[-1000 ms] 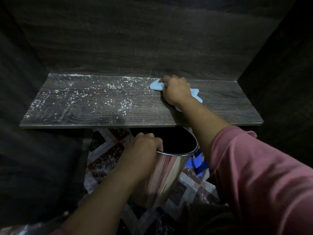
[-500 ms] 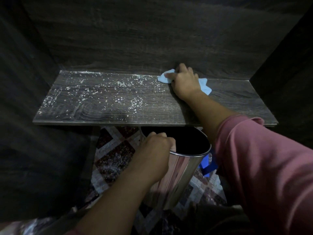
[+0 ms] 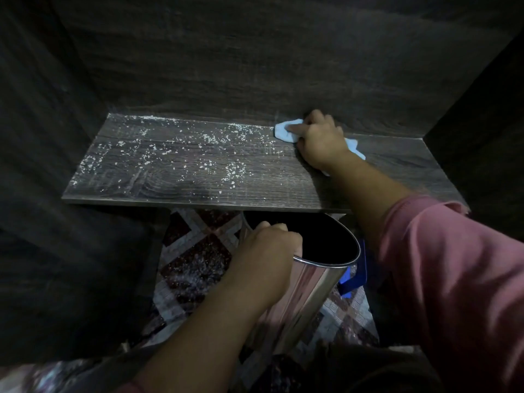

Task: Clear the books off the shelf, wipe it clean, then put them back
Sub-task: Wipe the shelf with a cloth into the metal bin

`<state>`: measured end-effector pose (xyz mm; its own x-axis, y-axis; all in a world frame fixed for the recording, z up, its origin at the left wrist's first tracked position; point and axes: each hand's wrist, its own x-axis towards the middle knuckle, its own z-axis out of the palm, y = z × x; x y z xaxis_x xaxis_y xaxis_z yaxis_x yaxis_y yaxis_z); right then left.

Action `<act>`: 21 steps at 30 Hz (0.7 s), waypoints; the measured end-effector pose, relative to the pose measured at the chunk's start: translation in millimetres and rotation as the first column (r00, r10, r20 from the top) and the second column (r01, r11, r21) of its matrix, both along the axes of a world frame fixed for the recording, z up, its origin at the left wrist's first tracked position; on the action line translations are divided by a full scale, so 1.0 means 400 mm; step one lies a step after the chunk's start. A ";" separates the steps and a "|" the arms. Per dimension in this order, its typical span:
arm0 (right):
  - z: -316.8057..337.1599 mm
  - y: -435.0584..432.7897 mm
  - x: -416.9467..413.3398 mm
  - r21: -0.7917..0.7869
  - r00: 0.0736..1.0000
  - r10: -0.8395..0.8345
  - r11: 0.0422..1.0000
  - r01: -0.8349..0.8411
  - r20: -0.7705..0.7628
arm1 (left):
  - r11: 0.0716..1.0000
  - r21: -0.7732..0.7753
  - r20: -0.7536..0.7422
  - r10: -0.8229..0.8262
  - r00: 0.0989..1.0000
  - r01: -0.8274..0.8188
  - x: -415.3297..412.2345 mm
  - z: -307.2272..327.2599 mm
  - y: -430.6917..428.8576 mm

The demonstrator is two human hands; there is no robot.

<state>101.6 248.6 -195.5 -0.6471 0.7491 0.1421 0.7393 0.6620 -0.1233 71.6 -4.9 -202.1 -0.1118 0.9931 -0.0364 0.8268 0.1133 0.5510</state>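
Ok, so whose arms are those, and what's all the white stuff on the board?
There is no machine here. The camera sits on a person's head and looks down, so you see their own two arms. The right hand holds a light blue cloth against the dark wooden shelf, near its back edge. The white stuff is white crumbs, scattered over the left part of the shelf. The left hand grips the rim of a shiny metal bin, just below the shelf's front edge. No books are in view.
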 end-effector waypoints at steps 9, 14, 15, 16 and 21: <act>0.059 -0.039 0.074 -0.332 0.986 0.033 0.939 -0.088 -0.166 | 1.000 0.000 0.010 0.006 1.000 -0.006 -0.005 0.001 -0.001; 0.041 0.011 0.121 0.027 0.974 -0.110 0.993 0.117 -0.197 | 1.000 0.000 -0.027 0.000 1.000 0.000 -0.004 -0.001 -0.003; 0.030 0.017 0.118 0.018 0.973 -0.173 0.984 0.178 -0.156 | 1.000 0.000 -0.035 -0.004 0.999 0.004 -0.004 -0.002 -0.004; 0.017 0.019 0.110 -0.014 0.970 -0.221 0.975 0.221 -0.101 | 1.000 -0.001 -0.040 -0.006 0.999 0.006 -0.004 -0.003 -0.004; 0.003 0.007 0.068 -0.115 0.990 -0.078 0.989 0.091 0.119 | 1.000 0.010 -0.053 -0.003 0.999 0.004 -0.007 -0.007 0.003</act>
<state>128.6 251.6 -194.1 -0.5875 0.8089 -0.0227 0.8057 0.5821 -0.1095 69.0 -3.7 -204.8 -0.1098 0.9937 -0.0204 0.8554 0.1050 0.5072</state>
